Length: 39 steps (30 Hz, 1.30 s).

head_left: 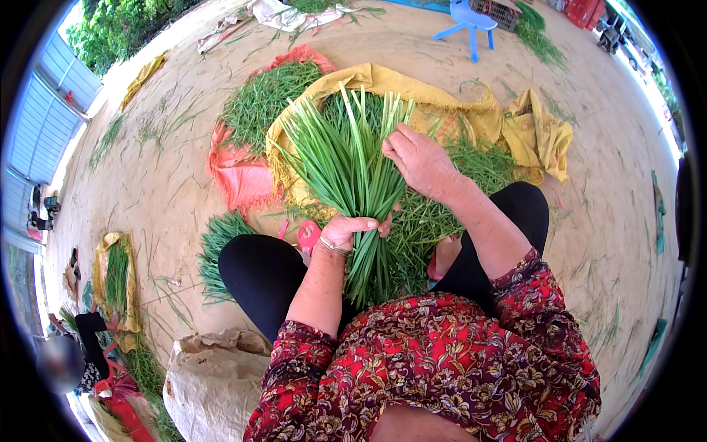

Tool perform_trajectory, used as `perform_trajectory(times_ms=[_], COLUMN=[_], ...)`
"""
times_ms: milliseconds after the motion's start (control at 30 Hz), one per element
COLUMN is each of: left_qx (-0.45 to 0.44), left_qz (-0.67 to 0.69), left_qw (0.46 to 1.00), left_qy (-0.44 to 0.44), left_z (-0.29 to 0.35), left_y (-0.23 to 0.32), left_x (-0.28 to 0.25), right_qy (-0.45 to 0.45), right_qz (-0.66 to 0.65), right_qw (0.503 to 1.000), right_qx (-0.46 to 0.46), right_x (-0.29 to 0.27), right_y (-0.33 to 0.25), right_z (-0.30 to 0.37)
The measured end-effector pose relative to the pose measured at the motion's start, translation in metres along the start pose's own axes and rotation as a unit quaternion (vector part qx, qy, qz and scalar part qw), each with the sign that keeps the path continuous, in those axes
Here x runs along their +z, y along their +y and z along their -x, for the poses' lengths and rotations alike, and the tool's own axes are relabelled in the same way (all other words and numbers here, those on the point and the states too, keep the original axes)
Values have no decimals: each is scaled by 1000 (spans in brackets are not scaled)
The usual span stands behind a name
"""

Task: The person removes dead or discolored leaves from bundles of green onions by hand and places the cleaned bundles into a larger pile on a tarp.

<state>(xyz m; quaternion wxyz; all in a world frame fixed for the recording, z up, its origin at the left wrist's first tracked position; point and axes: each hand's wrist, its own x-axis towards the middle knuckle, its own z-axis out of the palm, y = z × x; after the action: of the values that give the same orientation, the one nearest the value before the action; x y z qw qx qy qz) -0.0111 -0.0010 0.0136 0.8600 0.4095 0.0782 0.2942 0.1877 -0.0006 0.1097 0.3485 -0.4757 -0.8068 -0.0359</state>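
A thick bunch of garlic chives (352,166) stands upright in front of me, its pale cut ends fanned out at the far side. My left hand (352,230) is wrapped round its lower part, thumb across the front, a bracelet on the wrist. At the bunch's right edge, near the pale ends, my right hand (423,163) has its fingers curled in a pinch. What lies between those fingertips is hidden. Loose greens (427,228) cover the ground beneath my hands, between my knees.
Beyond the bunch lie a yellow woven sack (471,110) and a red sack (239,177) heaped with greens (269,103). More chives (219,250) rest by my left knee, near a whitish sack (213,376). A blue plastic chair (468,26) stands far off; another person (88,353) sits at left.
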Motion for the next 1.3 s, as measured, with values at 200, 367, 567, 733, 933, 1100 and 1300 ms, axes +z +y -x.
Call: perform_trajectory(times_ms=[200,367,567,733,933,1100,1300], left_qx=[1,-15,-32,-44,-29,-15,-24], left_qz=[48,39,-41,-91,-34,8,-19], left_qw=[997,995,988,981,984,990,987], left_qy=[60,86,144,167,170,140,158], left_z=[1,-1,-2,2,2,0,-3], left_y=[5,-2,-2,-5,-9,-10,-15], left_x=[12,-1,4,3,-4,-10,-9], right_qy=[-152,-125,-78,-74,190,175,-128], right_qz=[-344,-521,70,40,-114,302,-72], right_qw=[909,814,994,996,940,933,965], right_qx=[182,222,-24,-19,257,90,216], right_x=[-32,-40,-19,-19,-64,-74,-10], right_y=[-6,-13,-2,18,57,71,2], right_z=[0,-11,-16,-10,-16,2,1])
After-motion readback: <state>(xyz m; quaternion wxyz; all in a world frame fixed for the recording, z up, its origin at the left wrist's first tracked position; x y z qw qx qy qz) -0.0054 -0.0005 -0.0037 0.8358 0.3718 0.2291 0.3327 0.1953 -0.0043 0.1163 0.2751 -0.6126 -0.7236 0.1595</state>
